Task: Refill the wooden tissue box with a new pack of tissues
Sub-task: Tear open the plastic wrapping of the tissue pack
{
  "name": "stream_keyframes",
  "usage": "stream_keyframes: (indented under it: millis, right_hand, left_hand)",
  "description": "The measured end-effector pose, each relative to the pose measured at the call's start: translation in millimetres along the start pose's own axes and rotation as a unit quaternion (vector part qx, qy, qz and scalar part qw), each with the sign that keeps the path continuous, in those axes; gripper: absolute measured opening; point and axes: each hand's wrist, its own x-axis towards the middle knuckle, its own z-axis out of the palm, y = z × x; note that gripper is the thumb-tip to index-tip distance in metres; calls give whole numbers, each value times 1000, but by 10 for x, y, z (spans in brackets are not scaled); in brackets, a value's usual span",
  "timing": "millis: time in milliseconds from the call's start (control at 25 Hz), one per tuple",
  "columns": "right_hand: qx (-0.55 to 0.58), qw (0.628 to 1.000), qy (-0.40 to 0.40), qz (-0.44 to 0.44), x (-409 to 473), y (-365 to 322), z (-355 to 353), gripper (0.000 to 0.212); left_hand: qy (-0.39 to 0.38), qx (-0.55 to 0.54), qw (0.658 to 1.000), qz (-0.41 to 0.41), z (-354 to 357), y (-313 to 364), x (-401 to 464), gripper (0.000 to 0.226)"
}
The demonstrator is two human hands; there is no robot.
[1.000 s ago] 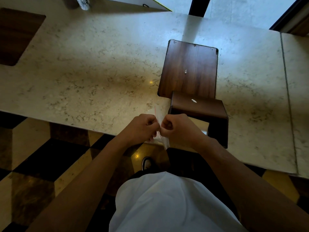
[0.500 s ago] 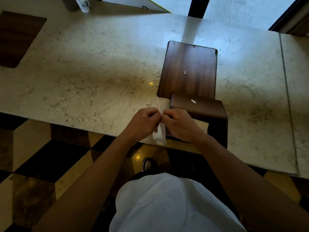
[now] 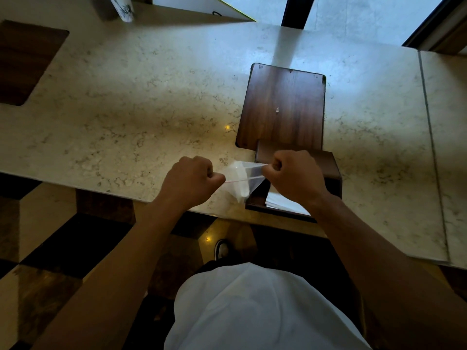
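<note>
A tissue pack point(image 3: 238, 179) in clear plastic wrap hangs between my two hands above the counter's front edge. My left hand point(image 3: 192, 179) pinches the wrap on its left side, and my right hand point(image 3: 294, 176) pinches it on the right, so the plastic is stretched taut between them. Behind my right hand stands the dark wooden tissue box point(image 3: 328, 170), with white tissue showing at its near open side. The box's flat wooden panel point(image 3: 281, 107) lies on the counter just beyond it.
The marble counter point(image 3: 139, 97) runs left to right, with a seam point(image 3: 429, 127) at the right. A dark wooden inset point(image 3: 22, 61) sits at the far left. A white cup point(image 3: 122, 7) stands at the back edge. Below is a checkered floor point(image 3: 50, 243).
My hands were together on the upright pack; now they have pulled apart sideways, stretching the plastic wrap open between them.
</note>
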Motion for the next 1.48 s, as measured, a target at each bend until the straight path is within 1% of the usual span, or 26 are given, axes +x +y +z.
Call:
stream_keyframes:
  millis: [80,160,280,360,480,560,640,720,760,840,920,960,1080,1200,1280,1320,1360,1400,1480]
  right_hand:
    - [-22,1000,8,-9,-5,-26,12,34]
    - [-15,1000,20,-5,-5,-29,13,34]
    - [1,1000,12,-20,-36,-43,28,32]
    - [19,999,6,-46,-72,-123,45,26]
    - [86,991,10,-101,-99,-291,66,9]
    - [103,988,-13,-115,-83,-366,99,18]
    - [110,989,-51,-83,-61,-411,108,24]
    - [113,992,-44,-40,-26,-407,96,21]
    - [103,993,-44,-26,-5,-380,90,19]
    - [37,995,-91,-15,36,-334,104,19]
    - [-27,990,-140,-8,52,-295,162,10]
    - [-39,988,-152,-3,51,-285,202,10]
    - [-48,982,-184,-9,37,-229,320,19]
    - [-38,981,-190,-21,11,-152,344,17]
    - [-14,987,-160,-25,-18,-115,327,13]
    - [18,990,-138,-16,-39,-100,313,13]
    - [67,990,-123,2,-57,-87,295,13]
    - [117,986,-113,22,-76,-77,268,16]
    - [180,978,-99,41,-100,-45,213,27]
  left_hand:
    - [-7,18,1000,16,-45,27,19,43]
    - [1,-19,1000,3,-50,54,43,41]
    - [3,-72,997,-18,2,120,21,35]
    - [-12,-107,994,-17,70,194,-32,32]
    - [-41,-165,985,-20,159,274,-90,28]
    - [-47,-184,981,-24,200,294,-108,28]
    - [-42,-198,979,-27,232,320,-128,27]
    - [-25,-211,977,-39,248,352,-155,26]
    - [-12,-220,974,-48,255,365,-162,26]
    - [3,-236,970,-58,266,391,-169,26]
    - [2,-241,970,-44,288,428,-182,25]
    - [2,-239,971,-32,309,442,-188,25]
    - [14,-212,977,7,386,461,-237,26]
    - [4,-213,976,47,438,456,-264,29]
    - [-13,-232,971,59,447,426,-248,34]
    - [-16,-246,968,48,452,397,-233,40]
    - [-10,-260,965,20,455,358,-211,48]
    - [4,-272,962,-21,459,302,-179,54]
    - [40,-287,951,-108,494,153,-98,57]
